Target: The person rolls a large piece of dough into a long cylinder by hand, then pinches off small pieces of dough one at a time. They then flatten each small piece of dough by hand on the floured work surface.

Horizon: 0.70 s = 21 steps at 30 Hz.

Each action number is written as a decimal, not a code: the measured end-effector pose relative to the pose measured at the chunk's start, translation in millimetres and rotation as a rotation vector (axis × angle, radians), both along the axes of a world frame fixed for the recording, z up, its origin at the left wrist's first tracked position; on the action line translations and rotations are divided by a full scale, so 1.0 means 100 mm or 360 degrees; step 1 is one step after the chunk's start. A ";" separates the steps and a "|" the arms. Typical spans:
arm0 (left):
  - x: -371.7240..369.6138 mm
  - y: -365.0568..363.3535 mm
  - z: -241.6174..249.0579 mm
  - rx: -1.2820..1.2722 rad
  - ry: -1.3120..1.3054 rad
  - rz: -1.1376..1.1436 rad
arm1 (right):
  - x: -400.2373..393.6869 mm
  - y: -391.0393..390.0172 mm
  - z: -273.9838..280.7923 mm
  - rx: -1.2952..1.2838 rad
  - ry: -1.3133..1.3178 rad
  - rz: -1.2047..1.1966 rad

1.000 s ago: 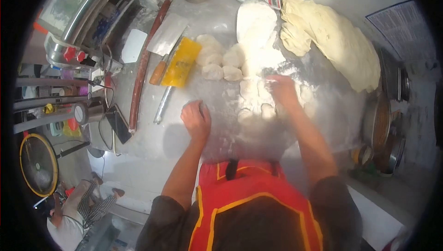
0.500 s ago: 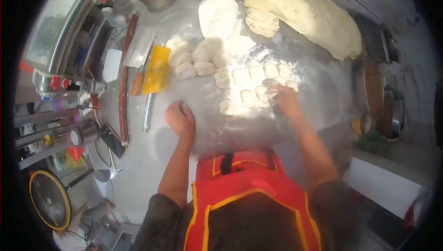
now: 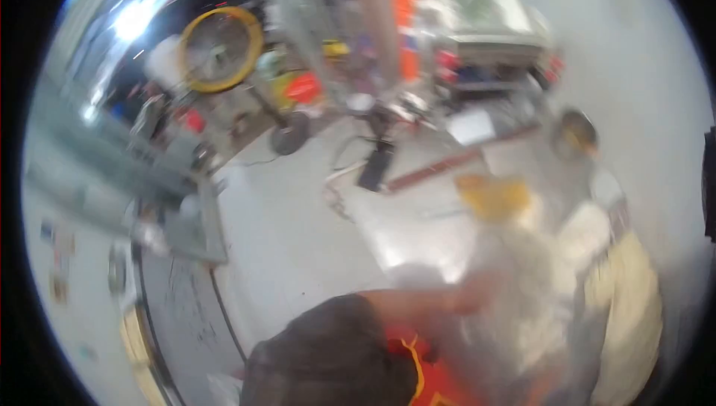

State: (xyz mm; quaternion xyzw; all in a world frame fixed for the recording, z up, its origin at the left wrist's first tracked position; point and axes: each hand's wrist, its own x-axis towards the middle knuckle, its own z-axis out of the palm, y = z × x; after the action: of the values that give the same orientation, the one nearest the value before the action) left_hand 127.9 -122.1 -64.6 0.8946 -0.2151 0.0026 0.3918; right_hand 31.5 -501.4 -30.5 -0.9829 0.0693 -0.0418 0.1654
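Note:
My left hand point(image 3: 477, 292) is a smear over the metal table point(image 3: 425, 238), near its front edge; its fingers cannot be made out. A faint skin-coloured blur low on the right looks like part of my right arm, with the fingers not readable. Pale dough pieces and flour point(image 3: 541, 331) lie blurred beyond my hands. The big dough slab point(image 3: 630, 316) stretches along the right side. A mound of flour point(image 3: 584, 238) lies beside it. Nearest beyond my left hand is a yellow scraper-like sheet point(image 3: 492, 197).
A long brown stick point(image 3: 436, 170) and a dark phone-like slab point(image 3: 376, 166) lie at the table's far left part. A metal pot point(image 3: 574, 135) stands at the back. On the floor is a yellow-rimmed fan point(image 3: 220, 49). A white machine point(image 3: 485, 11) stands behind.
The view has swung sharply to the left and blurred, bringing the floor, fan and doorway side into sight. The dough pieces have shifted to the lower right of the picture.

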 end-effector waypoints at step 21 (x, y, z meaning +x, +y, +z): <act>0.76 -1.41 0.35 0.0093 0.0153 -0.0325 | 1.01 0.20 -0.17 -0.0334 0.0059 -0.0037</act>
State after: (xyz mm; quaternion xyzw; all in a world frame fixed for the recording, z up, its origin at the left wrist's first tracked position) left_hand 204.1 -263.0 -29.9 0.8781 -0.2860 -0.0865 0.3737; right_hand 132.8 -481.6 -47.7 -0.9946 0.0789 -0.0326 0.0596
